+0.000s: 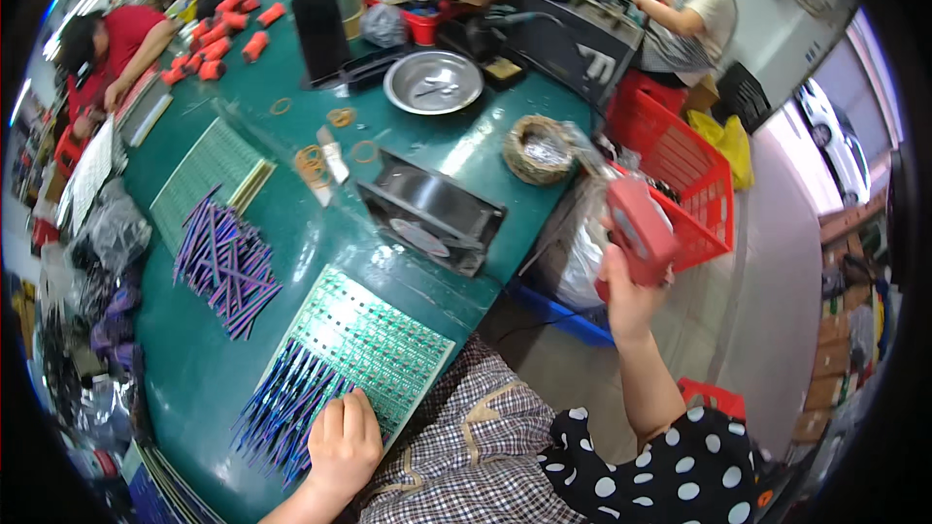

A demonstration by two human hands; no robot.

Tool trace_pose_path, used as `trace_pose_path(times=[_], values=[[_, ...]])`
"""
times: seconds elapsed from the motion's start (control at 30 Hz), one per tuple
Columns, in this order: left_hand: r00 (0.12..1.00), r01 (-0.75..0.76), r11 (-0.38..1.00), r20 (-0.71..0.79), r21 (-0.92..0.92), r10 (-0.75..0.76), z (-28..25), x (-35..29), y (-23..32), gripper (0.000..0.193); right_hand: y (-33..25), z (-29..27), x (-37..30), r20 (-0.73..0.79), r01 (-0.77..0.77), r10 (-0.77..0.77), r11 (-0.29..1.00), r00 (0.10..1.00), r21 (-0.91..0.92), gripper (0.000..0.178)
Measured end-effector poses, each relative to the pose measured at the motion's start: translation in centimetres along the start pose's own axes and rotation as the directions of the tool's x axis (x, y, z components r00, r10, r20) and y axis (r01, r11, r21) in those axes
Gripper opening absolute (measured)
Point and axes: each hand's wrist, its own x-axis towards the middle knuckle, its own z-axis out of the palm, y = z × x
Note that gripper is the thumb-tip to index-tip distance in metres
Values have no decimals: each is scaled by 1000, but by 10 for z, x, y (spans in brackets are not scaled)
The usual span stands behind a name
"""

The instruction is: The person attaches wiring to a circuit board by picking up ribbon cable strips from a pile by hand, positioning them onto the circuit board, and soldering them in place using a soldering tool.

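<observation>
A green circuit board panel (374, 330) lies at the table's near edge, with rows of small dark parts on it. Thin purple and blue wires (291, 408) fan out over its lower left side. My left hand (345, 439) rests on the panel by the wire ends, fingers curled and pressed together; whatever is between the fingertips is hidden. Raised off to the right, away from the table, my right hand (629, 296) is wrapped round a red gun-shaped hand tool (641, 228). A loose heap of wires (225, 267) lies beside a second stack of green panels (214, 175).
A dark metal stand (432, 213), a tape roll (539, 150) and a metal bowl (433, 82) stand on the green table. Red crates (684, 170) and a clear bag (578, 243) flank its right edge. Two people work farther back, left and right.
</observation>
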Motion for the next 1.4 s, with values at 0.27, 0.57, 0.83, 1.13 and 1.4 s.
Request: trace_pose_path(times=[0.27, 0.57, 0.83, 1.13, 1.4], values=[[998, 63, 997, 1, -35, -63, -3, 8, 5, 26, 33, -33, 18, 37, -339, 440, 633, 897, 696, 42], [904, 414, 856, 30, -309, -427, 20, 41, -107, 14, 60, -54, 13, 234, -426, 551, 251, 801, 869, 42], [982, 110, 991, 145, 73, -120, 36, 70, -149, 19, 44, -82, -20, 209, -439, 553, 323, 807, 838, 44], [973, 154, 888, -92, -433, -213, 21, 61, -143, 23, 24, -102, -39, 217, -442, 449, 490, 866, 751, 44], [954, 295, 658, 180, -693, -237, -13, 26, -20, 21, -30, -77, -124, 449, -694, 550, 666, 704, 272, 72]])
